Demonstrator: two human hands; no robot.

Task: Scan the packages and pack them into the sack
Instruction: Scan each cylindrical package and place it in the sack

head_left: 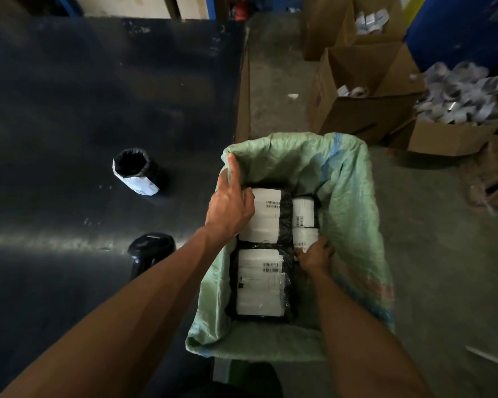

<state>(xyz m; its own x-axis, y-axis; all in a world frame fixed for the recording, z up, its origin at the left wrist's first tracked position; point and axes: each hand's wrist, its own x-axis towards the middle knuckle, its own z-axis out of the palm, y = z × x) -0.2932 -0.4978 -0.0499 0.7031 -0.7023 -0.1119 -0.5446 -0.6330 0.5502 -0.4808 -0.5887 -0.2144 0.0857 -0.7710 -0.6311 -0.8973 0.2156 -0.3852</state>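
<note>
While both hands reach down into the green woven sack (pixel 348 196), which hangs open just off the desk's right edge, the packing looks to be partly done: two large flat packages lie side by side in it, the far one (pixel 266 215) and the near one (pixel 259 282), with two small packages, one (pixel 302 211) and another (pixel 304 238), tucked against the sack's right wall. The left hand (pixel 230 208) is spread open, its forefinger pointing up along the sack's left rim and its remaining fingers resting on the far large package's left edge, seemingly steadying it or holding the mouth wide. The right hand (pixel 315 252) has its fingers curled at the nearer small package, apparently gripping it to seat it, though how firmly I cannot tell. One cylindrical package (pixel 135 175) stands on the desk (pixel 69 96) towards its right edge, well apart from the sack, and the black scanner (pixel 150 251) rests near the desk's front edge beside the left forearm. Wrapped in black plastic with white labels, these packages will likely be light and slightly slippery, soft at the skin but firm inside; the cylinder is best taken round its middle, label kept facing up for scanning, while the flat ones are better lifted by their long edges. Cardboard boxes (pixel 365 90) of loose paper stand on the floor beyond.
</note>
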